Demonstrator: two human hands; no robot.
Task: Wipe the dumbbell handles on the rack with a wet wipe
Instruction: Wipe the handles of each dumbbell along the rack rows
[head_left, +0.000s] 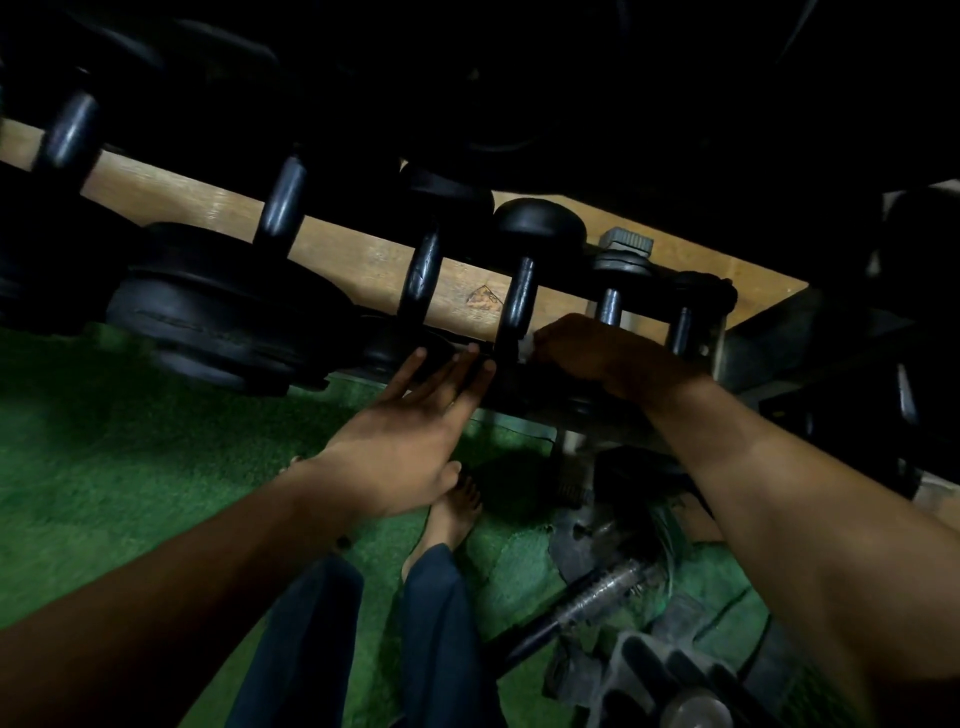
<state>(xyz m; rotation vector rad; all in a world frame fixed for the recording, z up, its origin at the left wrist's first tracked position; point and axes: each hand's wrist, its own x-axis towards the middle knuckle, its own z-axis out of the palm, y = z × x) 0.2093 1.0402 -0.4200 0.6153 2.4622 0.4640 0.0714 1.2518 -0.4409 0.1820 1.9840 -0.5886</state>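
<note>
On the rack (363, 260), a wooden board running from upper left down to the right, a row of black dumbbells lay side by side with their handles pointing toward the camera. The right hand (582, 348) was at the lower end of one dumbbell handle (519, 301), fingers curled, pinching a small white wet wipe (525, 347) against the handle near its front head. Only a scrap of the wipe showed between the fingers and the handle. The left hand (415, 421) was stretched out flat, fingers straight and slightly spread, grasping nothing; its fingertips (470, 351) reached the dark front edge of the rack just left of the same handle, though contact could not be confirmed in the dim light. Neighbouring handles stood to either side: a thicker one (423, 270) just to the left, a larger one (283, 202) farther left, and two short ones (609, 306) to the right, partly behind the right hand. Below the rack, green turf flooring (104, 441) was visible, with the person's bare foot (457, 514) and dark blue trouser legs (441, 639) on it. A metal bar (597, 597) and weight plates (654, 675) lay on the floor at lower right. The upper part of the frame was too dark to read.
</note>
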